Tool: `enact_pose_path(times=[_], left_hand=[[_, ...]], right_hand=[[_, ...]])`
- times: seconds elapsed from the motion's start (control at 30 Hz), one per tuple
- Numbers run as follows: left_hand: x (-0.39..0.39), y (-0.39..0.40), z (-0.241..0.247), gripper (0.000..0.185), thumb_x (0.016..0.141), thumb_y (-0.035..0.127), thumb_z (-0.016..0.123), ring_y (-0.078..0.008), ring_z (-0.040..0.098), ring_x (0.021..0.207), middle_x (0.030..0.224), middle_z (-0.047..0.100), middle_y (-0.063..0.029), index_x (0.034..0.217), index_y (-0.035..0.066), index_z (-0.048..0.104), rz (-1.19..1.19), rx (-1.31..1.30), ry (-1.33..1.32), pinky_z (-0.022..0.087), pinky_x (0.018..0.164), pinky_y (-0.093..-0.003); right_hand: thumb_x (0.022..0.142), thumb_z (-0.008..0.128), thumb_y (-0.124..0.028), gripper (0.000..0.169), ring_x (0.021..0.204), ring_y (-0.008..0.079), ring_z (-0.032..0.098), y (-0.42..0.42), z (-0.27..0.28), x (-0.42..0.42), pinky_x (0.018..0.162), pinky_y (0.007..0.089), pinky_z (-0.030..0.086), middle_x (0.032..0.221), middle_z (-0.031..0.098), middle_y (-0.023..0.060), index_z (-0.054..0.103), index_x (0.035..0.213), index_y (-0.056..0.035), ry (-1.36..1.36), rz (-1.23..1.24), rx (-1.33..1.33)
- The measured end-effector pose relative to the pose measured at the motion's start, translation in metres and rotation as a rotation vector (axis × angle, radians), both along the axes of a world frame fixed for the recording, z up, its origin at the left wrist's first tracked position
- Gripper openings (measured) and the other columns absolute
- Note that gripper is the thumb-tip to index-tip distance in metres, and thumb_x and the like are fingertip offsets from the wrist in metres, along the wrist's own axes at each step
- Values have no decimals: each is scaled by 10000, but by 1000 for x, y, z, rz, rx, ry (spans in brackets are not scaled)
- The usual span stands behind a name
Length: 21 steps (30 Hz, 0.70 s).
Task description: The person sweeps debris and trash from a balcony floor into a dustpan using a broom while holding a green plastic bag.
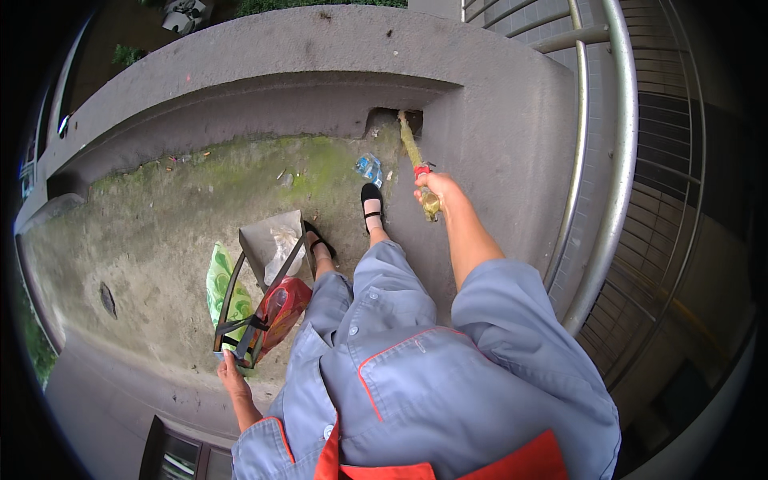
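Observation:
My right hand (441, 191) grips a yellowish stick (410, 139) near its thick end, by a red band. The stick's far end reaches a square opening (384, 123) at the foot of the parapet, where its tip is hard to make out. My left hand (233, 379) holds the top of the frame handle of a grey dustpan (254, 241), which stands by my foot. Crumpled clear plastic (281, 251) lies in the pan. A green-and-white plastic bag (223, 279) and a red plastic bag (288, 305) hang at the handle's sides.
A crushed blue-and-clear plastic wrapper (369, 168) lies ahead of my black shoe (371, 197). Small litter dots the mossy concrete floor (162, 240). A low concrete parapet (270, 51) curves ahead, and metal railings (621, 120) rise on the right. A window (180, 453) sits at lower left.

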<state>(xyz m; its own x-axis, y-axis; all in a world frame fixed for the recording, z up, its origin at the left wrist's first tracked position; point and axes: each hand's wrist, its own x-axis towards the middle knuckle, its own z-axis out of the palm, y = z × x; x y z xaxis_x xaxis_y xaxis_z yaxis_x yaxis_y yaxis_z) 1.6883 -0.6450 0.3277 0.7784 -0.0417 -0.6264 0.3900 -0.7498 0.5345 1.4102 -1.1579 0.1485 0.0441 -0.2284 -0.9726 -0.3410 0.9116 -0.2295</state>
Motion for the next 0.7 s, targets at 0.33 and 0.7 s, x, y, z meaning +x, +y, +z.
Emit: enact_pose_path(times=[0.33,0.7], left_hand=[[-12,-10,2,448,844,449,491,-100,459,505,565,533,-42,660,44,545,56,14,6,329,481,-241],[-14,1,3,459,838,449,504,-104,465,506,564,537,-43,639,38,546,85,18,-19,342,489,-250]], right_hand=[[703,573,-14,154,473,175,536,37,64,-39,391,306,441,640,540,98,523,848,6,-44,64,-99],[649,582,9,263,452,177,538,45,103,-47,415,329,435,636,555,89,531,907,-9,80,532,-110]])
